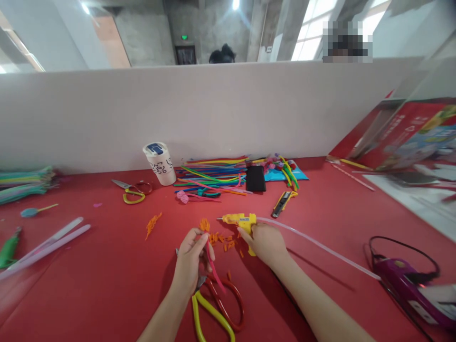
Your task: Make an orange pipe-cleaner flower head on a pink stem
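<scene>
My left hand pinches a pink pipe cleaner, whose free end hangs down to the right. An orange tuft shows just above those fingertips; whether it is attached to the pipe cleaner I cannot tell. My right hand is wrapped round the handle of a yellow hot glue gun, its nozzle pointing left. A long pale glue stick trails from its back. Short orange pipe cleaner pieces lie scattered between my hands. Beneath my left hand lie scissors with red and yellow handles, blades partly hidden.
Behind are a white cup, colourful pipe cleaners, a black case, a utility knife and other scissors. A purple power strip with a cable sits right. A white partition bounds the red table; people are beyond.
</scene>
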Available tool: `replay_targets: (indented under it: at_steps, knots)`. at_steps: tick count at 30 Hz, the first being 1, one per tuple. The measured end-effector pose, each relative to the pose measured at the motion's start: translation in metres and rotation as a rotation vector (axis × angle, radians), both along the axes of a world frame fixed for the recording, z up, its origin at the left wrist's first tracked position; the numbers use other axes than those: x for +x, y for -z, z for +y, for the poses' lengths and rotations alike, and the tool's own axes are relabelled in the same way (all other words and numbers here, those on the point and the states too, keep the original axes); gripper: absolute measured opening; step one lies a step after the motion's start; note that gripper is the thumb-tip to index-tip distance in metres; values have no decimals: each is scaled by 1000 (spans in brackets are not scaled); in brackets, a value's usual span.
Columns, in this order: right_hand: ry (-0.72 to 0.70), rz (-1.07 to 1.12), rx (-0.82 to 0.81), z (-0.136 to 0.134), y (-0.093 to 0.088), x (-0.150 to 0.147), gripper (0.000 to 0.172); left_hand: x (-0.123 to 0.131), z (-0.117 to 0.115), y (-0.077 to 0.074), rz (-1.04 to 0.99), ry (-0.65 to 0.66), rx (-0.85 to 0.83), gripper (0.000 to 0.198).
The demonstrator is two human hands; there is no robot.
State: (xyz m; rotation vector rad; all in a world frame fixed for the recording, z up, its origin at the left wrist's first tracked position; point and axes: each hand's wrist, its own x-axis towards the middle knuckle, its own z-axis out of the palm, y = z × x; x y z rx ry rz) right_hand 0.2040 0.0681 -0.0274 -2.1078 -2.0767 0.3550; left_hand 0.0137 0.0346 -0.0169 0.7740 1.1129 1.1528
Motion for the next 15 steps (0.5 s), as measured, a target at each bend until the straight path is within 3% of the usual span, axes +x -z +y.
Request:
replay_targets:
  at_steps: [2,4,7,9,11,15]
  knots:
    - [-57,-38,37,-5,-6,0,36,0,0,1,9,25,3,22]
    - [-196,-33,54,-14,-13,-2,25,0,-1,2,13,43,7,22]
    - [-581,43,1,-31,-18,-10,12,0,-1,4,15,54,15,23]
    - [-760,86,-26,-40,-17,-18,13,0,-1,5,15,57,21,24]
    - [-813,110,-25,-45,-14,-24,15,0,-1,6,14,59,25,23]
    - [-756,191,-3,-45,-5,-30,20,-1,-1,6,9,71,25,23]
